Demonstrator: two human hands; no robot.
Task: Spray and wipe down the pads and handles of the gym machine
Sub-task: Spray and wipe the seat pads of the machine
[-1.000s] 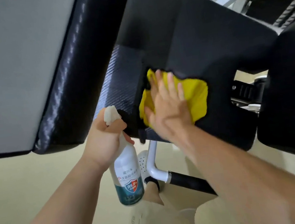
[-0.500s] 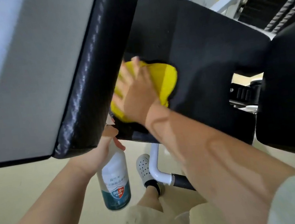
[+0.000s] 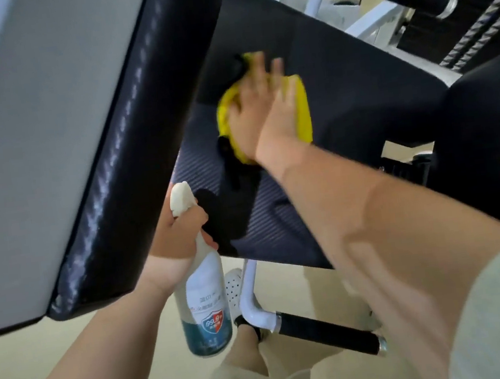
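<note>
fingers [image 3: 260, 74] of the right hand [image 3: 260, 118] lie straight and slightly spread, pressing a yellow cloth [image 3: 302, 110] flat against the black pad [image 3: 372, 95] of the gym machine. the left hand [image 3: 179, 239], lower and to the left, has its fingers curled round the neck of a white spray bottle [image 3: 206, 301], nozzle end up, just beside the pad's lower edge. below, a black-gripped handle [image 3: 326, 334] juts from a white tube above the beige floor [image 3: 73, 352].
</note>
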